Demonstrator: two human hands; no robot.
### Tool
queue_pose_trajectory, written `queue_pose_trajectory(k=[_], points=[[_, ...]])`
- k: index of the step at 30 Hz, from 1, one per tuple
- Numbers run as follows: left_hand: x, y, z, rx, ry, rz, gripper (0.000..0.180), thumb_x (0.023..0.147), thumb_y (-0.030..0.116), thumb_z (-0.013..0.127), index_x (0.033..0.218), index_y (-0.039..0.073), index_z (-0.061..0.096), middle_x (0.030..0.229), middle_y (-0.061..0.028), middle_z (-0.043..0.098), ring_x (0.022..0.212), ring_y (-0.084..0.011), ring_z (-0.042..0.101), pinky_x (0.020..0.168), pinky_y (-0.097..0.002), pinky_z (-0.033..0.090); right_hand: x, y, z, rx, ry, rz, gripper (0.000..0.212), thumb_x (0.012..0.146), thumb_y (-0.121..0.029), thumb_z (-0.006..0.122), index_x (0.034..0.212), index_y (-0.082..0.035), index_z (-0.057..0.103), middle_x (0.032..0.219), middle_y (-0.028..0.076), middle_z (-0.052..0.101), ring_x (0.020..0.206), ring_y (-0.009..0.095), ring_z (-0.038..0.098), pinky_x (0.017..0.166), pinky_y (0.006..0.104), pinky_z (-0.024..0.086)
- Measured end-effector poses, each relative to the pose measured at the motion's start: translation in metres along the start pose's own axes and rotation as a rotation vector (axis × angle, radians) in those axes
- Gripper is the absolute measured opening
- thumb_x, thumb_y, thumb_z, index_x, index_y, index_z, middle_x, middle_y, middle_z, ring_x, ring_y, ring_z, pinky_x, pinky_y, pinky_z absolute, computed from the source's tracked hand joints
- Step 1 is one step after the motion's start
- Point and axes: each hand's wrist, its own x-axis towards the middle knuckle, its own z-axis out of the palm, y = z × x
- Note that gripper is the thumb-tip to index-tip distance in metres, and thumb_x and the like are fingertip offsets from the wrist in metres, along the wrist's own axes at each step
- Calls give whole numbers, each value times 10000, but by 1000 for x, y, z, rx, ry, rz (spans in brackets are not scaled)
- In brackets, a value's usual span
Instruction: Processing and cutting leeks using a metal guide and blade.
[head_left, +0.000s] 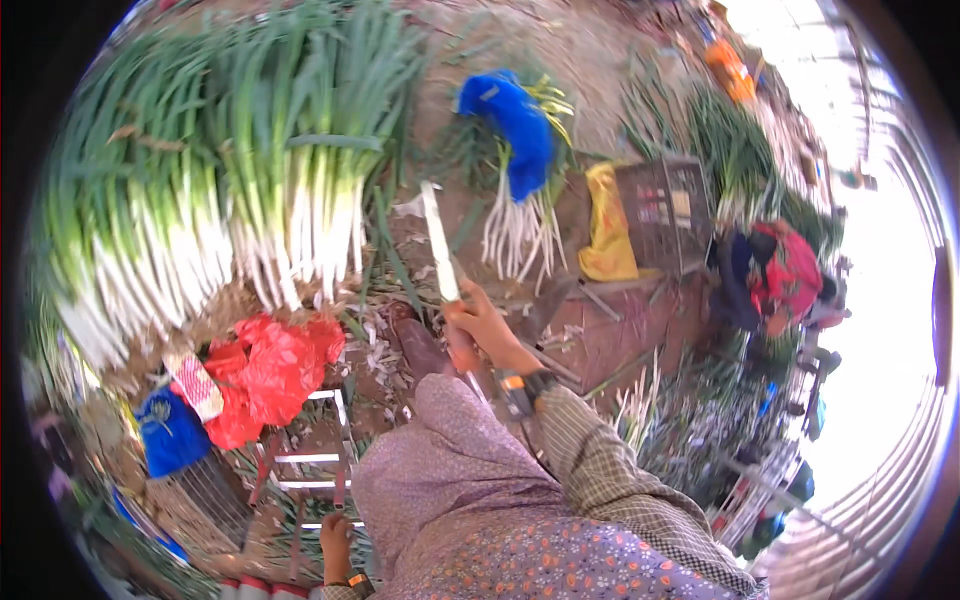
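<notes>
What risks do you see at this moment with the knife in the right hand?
The right hand holds the knife blade up just above the person's knee; a slip might cut the leg. The left hand grips a low frame behind, so balance may be unsteady over the littered ground.

Landmark: knife (440,250), blade pointing away. Stacked leeks (200,220) left of it, plastic bag (265,375) near-left, wrapped leek bundle (515,190) right, crate (665,215) further right, probably on a low bench.
</notes>
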Motion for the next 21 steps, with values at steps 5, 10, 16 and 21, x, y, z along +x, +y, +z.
queue_pose_trajectory(k=[5, 10, 16, 21], points=[[-6, 98, 32, 85, -40, 152, 235, 853, 123, 497, 1081, 85, 539, 938, -22, 571, 822, -121, 575, 606, -221, 449, 32, 60, -59, -199, 111, 260, 488, 864, -226, 603, 1305, -58, 476, 1147, 119, 589, 928, 204, 583, 815, 317, 464], [32, 113, 19, 284, -56, -64, 211, 844, 172, 526, 1040, 98, 547, 837, -4, 573, 692, -103, 561, 535, -225, 420, 37, 201, -185, -557, 532, 358, 414, 760, -305, 668, 1057, -19, 628, 978, 212, 648, 854, 325, 640, 750, 414, 494], [128, 130, -31, 572, -197, -13, 345, 853, 224, 549, 1166, 81, 529, 1066, -54, 553, 968, -209, 545, 814, -364, 457, 104, 287, -250, -856, 679, 647, 481, 727, -344, 691, 1058, -7, 601, 1081, 254, 616, 1020, 374, 597, 867, 424, 479], [221, 177, -16, 412, -14, 39, 212, 856, 168, 527, 1049, 81, 511, 822, -16, 548, 711, -110, 563, 607, -243, 483, 147, 328, -257, -780, 877, 507, 499, 712, -318, 711, 1088, -13, 587, 1039, 245, 632, 1000, 378, 605, 862, 434, 480]])
